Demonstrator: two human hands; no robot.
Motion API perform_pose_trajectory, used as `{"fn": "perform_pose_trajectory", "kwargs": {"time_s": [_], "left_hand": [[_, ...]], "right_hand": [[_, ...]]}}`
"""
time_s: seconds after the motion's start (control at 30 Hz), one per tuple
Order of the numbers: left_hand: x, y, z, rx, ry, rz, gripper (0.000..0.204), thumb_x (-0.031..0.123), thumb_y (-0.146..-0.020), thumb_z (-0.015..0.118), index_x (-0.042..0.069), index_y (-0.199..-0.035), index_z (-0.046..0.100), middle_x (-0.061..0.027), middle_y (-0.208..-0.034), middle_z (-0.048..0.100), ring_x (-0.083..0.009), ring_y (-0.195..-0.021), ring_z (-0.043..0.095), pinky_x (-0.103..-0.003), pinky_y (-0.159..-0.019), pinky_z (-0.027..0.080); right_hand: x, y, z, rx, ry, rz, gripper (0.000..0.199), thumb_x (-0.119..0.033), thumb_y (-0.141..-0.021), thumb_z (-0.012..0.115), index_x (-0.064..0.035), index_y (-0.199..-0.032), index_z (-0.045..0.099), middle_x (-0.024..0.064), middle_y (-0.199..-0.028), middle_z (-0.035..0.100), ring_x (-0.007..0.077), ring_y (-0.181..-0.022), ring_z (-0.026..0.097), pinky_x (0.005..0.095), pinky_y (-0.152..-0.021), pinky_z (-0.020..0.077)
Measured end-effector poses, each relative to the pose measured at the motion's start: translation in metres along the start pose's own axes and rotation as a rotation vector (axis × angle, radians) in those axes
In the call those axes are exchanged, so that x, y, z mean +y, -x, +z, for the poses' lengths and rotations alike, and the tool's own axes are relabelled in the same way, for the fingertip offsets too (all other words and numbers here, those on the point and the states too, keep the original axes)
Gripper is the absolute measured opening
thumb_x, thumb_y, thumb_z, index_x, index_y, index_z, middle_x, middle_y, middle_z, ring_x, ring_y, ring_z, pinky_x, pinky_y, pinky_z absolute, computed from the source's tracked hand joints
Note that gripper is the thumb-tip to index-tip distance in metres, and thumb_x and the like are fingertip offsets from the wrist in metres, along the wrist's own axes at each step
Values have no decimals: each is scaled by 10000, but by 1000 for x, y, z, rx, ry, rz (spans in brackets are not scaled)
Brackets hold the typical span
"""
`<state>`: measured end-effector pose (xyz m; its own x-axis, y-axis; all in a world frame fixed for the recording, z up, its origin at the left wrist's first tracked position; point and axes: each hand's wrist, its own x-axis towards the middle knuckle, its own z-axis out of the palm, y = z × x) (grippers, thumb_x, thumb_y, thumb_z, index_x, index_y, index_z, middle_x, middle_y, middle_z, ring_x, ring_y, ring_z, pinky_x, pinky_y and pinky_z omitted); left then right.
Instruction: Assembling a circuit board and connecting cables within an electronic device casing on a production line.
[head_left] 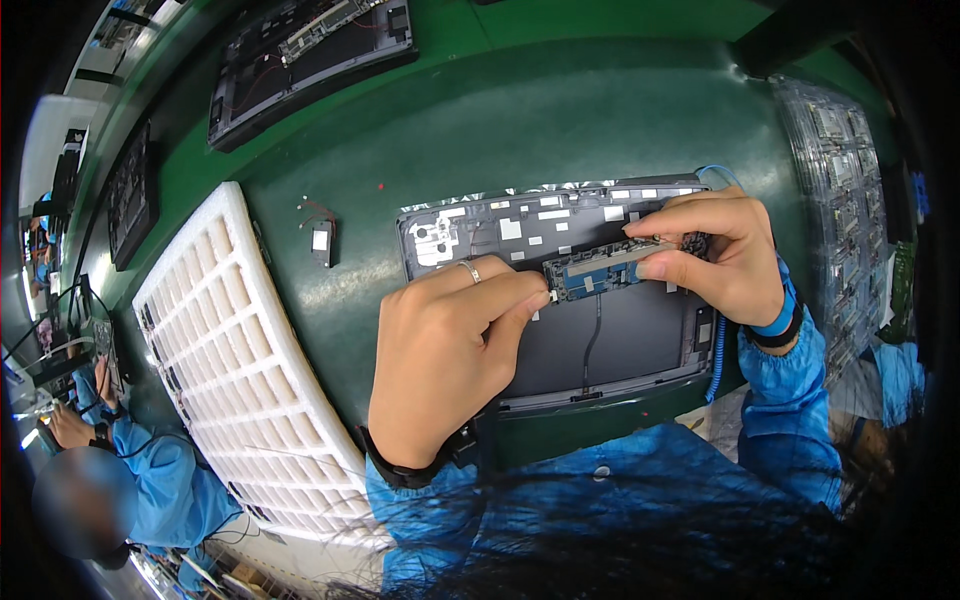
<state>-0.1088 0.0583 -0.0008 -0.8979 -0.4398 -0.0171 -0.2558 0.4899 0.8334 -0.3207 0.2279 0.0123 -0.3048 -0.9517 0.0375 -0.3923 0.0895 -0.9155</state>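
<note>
Blue sleeves [640, 480] fill the lower edge of the frame, the worker's own arms reaching up over a green work mat [520, 120]. Left hand [445, 345], a ring on one finger and a dark wristband at the wrist, pinches thumb and fingertips together on the left end of a small blue circuit board [600, 272]. Right hand [715, 255], wearing a blue wrist strap [780, 320] with a coiled blue cord trailing from it, closes thumb and forefinger on the board's right end. Both hands hold the board over the upper middle of an open grey laptop base [610, 340], which lies flat on the mat just in front of the worker; whether the board touches the base cannot be told. A thin black cable [592, 345] runs down across the dark panel below the board.

Beside the left arm lies a white foam tray [230, 370] with a grid of slots. A small loose part with red wires [322, 238] sits on the mat between tray and base. Another opened laptop base [300, 55] rests at the far edge, and stacked clear trays of boards [850, 200] line the right side. A co-worker in a blue coat [150, 480] sits at lower left.
</note>
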Motion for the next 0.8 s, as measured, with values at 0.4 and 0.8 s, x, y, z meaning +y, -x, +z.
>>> {"fn": "perform_pose_trajectory", "kwargs": {"time_s": [0.4,0.8], "left_hand": [[6,-2,-2,-10,-30,-35,49,20,-844,740,1,-887,754,-102,-735,692,-229,-642,672,-323,-578,485],[-12,3,-23,463,-1,-45,135,37,-819,788,10,-938,732,-101,-874,711,-223,-780,687,-319,-714,514]], "right_hand": [[-6,-1,-1,1,8,42,263,-22,-804,823,-4,-1064,786,111,-863,761,123,-673,644,257,-647,501],[-12,12,-13,323,-119,85,290,-77,-832,789,29,-1092,713,106,-1023,744,134,-910,672,278,-836,527]]}}
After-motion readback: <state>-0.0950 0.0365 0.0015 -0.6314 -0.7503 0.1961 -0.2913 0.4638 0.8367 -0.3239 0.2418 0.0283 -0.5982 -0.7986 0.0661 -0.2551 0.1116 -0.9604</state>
